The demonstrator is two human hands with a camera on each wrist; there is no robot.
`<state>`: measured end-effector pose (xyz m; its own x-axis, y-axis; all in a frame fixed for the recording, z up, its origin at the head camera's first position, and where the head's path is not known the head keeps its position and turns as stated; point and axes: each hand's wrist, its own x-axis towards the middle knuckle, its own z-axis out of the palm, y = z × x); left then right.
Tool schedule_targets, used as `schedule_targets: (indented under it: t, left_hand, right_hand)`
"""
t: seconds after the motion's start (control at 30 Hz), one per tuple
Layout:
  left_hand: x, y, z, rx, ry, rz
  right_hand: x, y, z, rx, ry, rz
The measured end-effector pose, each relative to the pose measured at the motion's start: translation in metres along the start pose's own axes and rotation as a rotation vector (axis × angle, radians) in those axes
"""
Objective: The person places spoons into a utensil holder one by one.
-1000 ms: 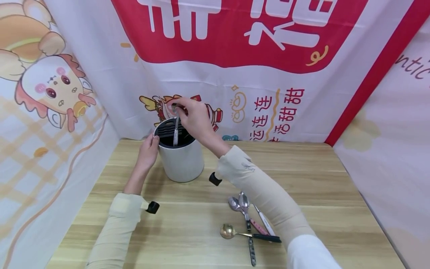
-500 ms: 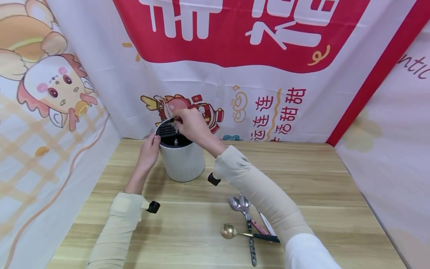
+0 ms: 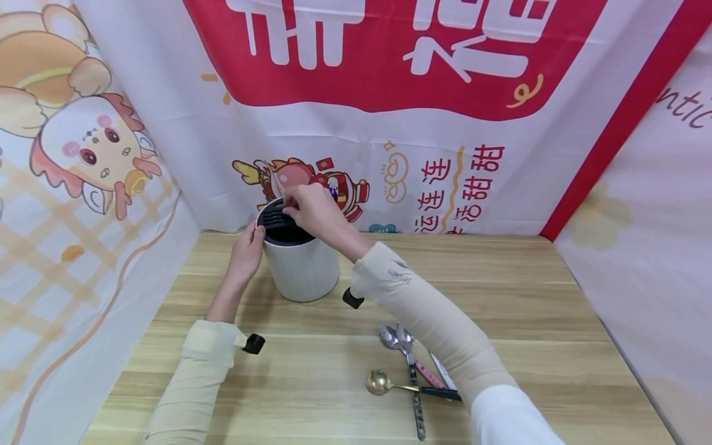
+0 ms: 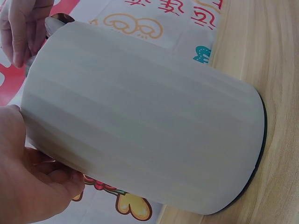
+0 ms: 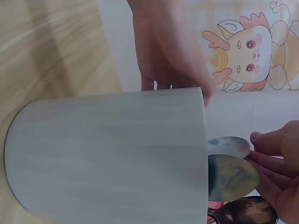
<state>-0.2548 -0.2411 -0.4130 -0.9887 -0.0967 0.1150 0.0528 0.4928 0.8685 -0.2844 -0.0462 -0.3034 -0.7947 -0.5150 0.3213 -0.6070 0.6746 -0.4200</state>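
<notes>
Pinching spoon [image 5: 229, 145], right hand [image 3: 318, 211]; left hand [image 3: 246, 250] holds canister [image 3: 303, 272].

A pale wood-grain tabletop [image 3: 512, 303] stretches right up to a white backdrop cloth [image 3: 334, 130], and what a red panel [image 3: 384, 80], blazing with white characters! Cartoon animals enliven the left cloth [image 3: 133, 296]; a red band [image 3: 619, 130] slants down beside the pale right cloth [image 3: 656, 278], all evenly lit.
</notes>
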Motion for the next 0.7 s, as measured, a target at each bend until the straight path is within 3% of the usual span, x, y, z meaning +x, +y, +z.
schedule_targets:
  t: [0.3,0.7]
  left_hand:
    - [0.001,0.000,0.000,0.014,0.019,0.016]
    - [0.001,0.000,0.001,0.002,0.018,0.018]
  right_hand:
    - [-0.027,0.010,-0.024,0.095,0.175,-0.062]
    - [-0.072,0.042,-0.032,0.247,0.189,-0.031]
